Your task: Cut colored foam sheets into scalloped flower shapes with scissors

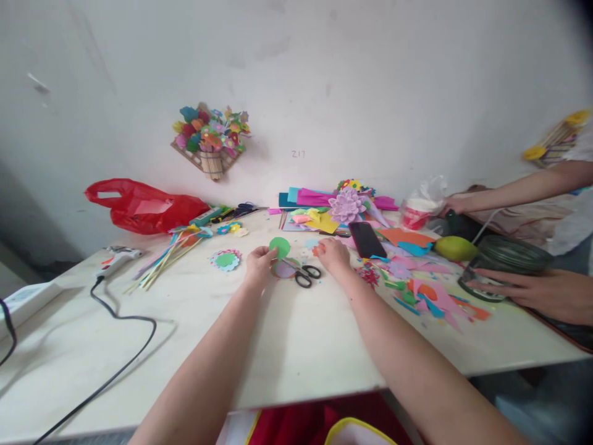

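Note:
My left hand (260, 262) pinches a green circle (280, 247) by its left edge, just above the table. Below it lies a pale purple disc (283, 269), partly covered by black-handled scissors (306, 275). My right hand (334, 253) rests at the table with fingers bent down by small orange and light blue pieces (312, 245); the fingertips seem closed on an orange bit, though its form is mostly hidden. Left of my hands lies a scalloped flower disc (226, 260) with a green centre.
A glue gun (118, 261) trails its black cord at the left, near yellow sticks (162, 262) and a red bag (143, 207). A phone (367, 240) and coloured scraps (430, 296) lie at right. Another person's hand (551, 293) touches a glass jar (503, 259).

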A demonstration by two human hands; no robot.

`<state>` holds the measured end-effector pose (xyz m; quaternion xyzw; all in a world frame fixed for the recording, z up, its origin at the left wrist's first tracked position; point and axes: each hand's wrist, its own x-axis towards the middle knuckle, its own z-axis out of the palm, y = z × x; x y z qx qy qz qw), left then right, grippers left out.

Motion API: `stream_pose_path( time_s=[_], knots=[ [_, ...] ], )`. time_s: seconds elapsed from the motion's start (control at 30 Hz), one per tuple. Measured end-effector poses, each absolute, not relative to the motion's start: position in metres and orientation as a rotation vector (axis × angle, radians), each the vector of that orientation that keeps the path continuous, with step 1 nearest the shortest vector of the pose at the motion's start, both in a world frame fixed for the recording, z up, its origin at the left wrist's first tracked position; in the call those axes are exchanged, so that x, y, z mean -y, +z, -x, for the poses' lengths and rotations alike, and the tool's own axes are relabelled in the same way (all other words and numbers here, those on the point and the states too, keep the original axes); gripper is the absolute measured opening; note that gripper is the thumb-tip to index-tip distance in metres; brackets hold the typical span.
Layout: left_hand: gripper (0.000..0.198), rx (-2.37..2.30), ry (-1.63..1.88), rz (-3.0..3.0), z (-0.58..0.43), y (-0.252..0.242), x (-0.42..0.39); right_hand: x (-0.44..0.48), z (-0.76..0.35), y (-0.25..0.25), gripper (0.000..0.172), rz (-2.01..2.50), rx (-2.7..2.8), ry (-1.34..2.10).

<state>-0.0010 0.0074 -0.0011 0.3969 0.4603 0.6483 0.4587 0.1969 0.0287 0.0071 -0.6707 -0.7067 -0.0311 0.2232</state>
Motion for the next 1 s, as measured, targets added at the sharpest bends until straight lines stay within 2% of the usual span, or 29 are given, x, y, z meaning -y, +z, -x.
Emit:
stream_pose_path(
  time_s=[0.23,0.43,0.5,0.7,1.0],
  knots=[
    [0.035,-1.082,1.474,-1.002,-0.001,-0.003,-0.006,-0.046,-0.211,-0.006,0.049,1.966,2.066,-0.013],
    [0.028,-1.107,1.442,-1.0,0.0,-0.005,-0.007,-0.048,-0.207,-0.008,0.054,1.923,2.029,-0.05],
    [0.028,-1.098,1.44,-1.005,0.0,-0.005,-0.007,-0.048,-0.209,-0.007,0.051,1.892,2.004,-0.055],
    [0.03,-1.104,1.45,-1.007,0.0,-0.005,-0.008,-0.042,-0.209,-0.001,0.028,1.879,1.966,0.059],
    [0.023,-1.13,1.364,-1.055,-0.003,0.006,0.001,-0.041,-0.205,-0.003,0.023,1.769,1.806,0.092]
  ],
)
